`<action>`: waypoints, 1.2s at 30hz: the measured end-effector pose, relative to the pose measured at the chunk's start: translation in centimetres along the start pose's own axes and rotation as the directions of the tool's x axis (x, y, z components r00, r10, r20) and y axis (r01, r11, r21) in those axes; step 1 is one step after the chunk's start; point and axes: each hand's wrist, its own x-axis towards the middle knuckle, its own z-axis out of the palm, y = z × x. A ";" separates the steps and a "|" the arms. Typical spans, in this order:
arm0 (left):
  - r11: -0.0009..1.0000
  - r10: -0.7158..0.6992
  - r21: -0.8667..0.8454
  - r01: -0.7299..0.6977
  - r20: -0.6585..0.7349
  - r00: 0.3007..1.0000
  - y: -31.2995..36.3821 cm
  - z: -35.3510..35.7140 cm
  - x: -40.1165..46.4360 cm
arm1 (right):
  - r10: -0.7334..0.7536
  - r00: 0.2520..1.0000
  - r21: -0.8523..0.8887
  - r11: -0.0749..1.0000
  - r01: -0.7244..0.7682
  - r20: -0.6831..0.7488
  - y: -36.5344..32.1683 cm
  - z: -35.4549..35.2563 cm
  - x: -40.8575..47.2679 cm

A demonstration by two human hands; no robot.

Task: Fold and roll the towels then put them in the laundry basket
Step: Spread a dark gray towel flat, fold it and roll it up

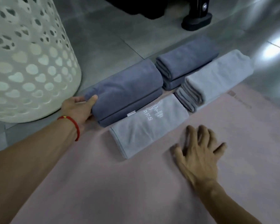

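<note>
So we judge folding and rolling done: our left hand (78,109) grips the dark blue rolled towel (126,92) at ten o'clock beside the white laundry basket (29,62), three other towels waiting, right hand (199,151) spread flat on the pink mat (120,183).

Four bundles of towels lie in view, two dark blue-grey and two light grey. One dark bundle (126,92) sits near the middle at about 10 o'clock, and the second dark bundle (186,63) lies at about 1 o'clock. One light grey towel (149,126), bearing white lettering, rests at the centre; the other light grey bundle (215,78) is at 2 o'clock. One white basket (23,62) with many holes stands at 10 o'clock. One pink mat (120,183) fills the 6 o'clock area. Two hands show: the left hand (78,109) at 9 o'clock, the right hand (199,149) at 4 o'clock. One red wristband (71,125) circles the left wrist.
</note>
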 end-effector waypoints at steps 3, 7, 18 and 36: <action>0.988 0.042 0.150 -0.029 -0.081 0.996 0.9 0.0 -1.0 | 0.024 0.999 -0.045 0.999 -0.023 0.023 0.0 -0.3 0.0; 0.417 0.713 0.748 -0.517 0.083 0.696 3.1 0.8 -4.8 | 0.040 0.998 -0.047 0.998 -0.037 0.058 -0.3 -0.5 0.2; -0.244 0.233 0.568 -0.786 0.821 0.521 4.7 9.1 0.3 | 0.048 0.995 -0.021 0.999 -0.047 0.083 0.0 -0.3 0.4; -0.243 0.200 0.574 -0.782 0.818 0.539 4.5 9.0 1.0 | 0.028 0.989 0.006 1.000 -0.030 0.146 0.3 0.3 0.4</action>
